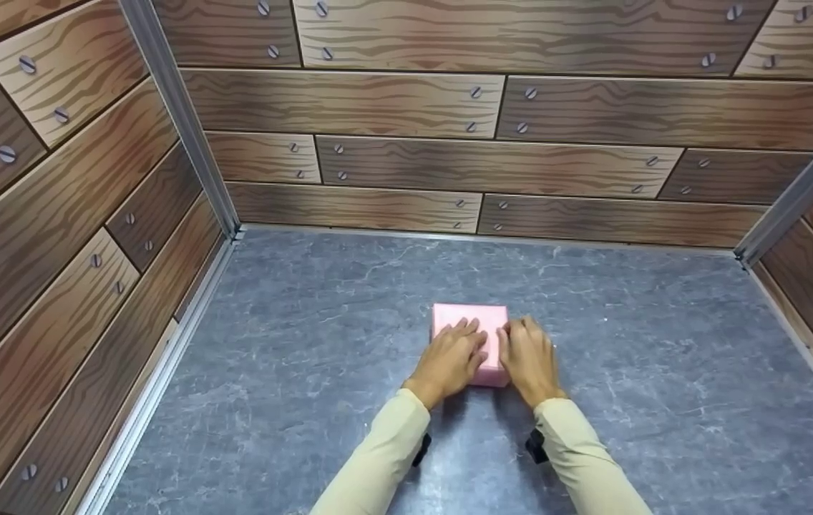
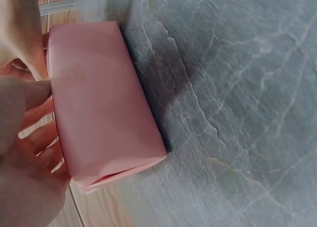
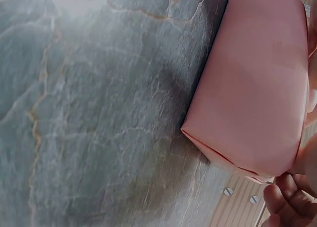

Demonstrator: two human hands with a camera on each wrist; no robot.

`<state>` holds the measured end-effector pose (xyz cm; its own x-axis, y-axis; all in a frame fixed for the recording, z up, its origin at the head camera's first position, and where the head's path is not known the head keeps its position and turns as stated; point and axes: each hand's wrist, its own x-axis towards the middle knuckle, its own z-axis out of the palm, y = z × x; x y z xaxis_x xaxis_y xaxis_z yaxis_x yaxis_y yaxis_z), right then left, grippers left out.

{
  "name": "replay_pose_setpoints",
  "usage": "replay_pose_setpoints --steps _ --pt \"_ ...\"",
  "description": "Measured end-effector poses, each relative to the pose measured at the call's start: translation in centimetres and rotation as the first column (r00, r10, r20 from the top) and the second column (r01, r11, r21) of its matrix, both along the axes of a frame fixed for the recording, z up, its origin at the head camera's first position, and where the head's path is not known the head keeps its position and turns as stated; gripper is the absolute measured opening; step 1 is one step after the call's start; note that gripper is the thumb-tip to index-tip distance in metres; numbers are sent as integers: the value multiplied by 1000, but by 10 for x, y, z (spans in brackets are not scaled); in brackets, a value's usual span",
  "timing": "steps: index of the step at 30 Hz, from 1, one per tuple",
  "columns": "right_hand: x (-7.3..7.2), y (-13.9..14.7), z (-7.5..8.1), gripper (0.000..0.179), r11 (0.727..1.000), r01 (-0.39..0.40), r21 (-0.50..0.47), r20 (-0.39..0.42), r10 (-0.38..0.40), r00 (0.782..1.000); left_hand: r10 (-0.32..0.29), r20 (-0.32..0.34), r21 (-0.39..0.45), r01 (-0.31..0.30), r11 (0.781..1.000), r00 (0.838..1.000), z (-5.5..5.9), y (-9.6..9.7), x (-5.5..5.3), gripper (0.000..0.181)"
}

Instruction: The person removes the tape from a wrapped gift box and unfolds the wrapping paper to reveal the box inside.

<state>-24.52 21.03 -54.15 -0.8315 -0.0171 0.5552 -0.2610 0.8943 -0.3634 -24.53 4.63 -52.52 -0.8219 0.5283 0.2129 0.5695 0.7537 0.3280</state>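
A box wrapped in pink paper (image 1: 467, 312) lies on the grey floor in front of both hands. My left hand (image 1: 447, 360) rests on its top, fingers extended and somewhat spread. At the right end, my right hand (image 1: 532, 361) has its thumb along the top edge and its fingers bent down beside the corner, pinching there. In the left wrist view a small strip of tape (image 2: 70, 77) crosses the near long side of the pink box (image 2: 106, 113). Folded paper with a slit shows at the box end (image 3: 225, 160) in the right wrist view.
The grey marbled surface (image 1: 306, 400) spreads around the box. Wood-patterned walls (image 1: 406, 164) stand at the back and both sides, with metal strips (image 1: 185, 121) along their corners. Both forearms wear light sleeves, with a dark wrist device (image 1: 537, 446) under the right one.
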Motion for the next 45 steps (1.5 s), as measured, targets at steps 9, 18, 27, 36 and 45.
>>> replay_pose_setpoints --steps 9,18,27,36,45 --pt "0 3 -2 11 1000 8 23 -8 -8 1000 -1 20 27 1 1000 1000 1 0 3 36" --pt "-3 9 0 10 1000 21 3 3 -21 1000 -1 33 29 0 1000 999 2 0 1 37" --pt "-2 12 0 10 999 24 -24 23 -24 999 1 58 19 -2 1000 998 2 0 0 38" --pt "0 17 -1 14 997 41 -69 45 -38 998 -5 61 34 3 999 998 1 -1 1 38" --pt "2 20 0 15 994 75 -75 87 -68 994 -11 38 39 10 999 999 1 -2 1 37"
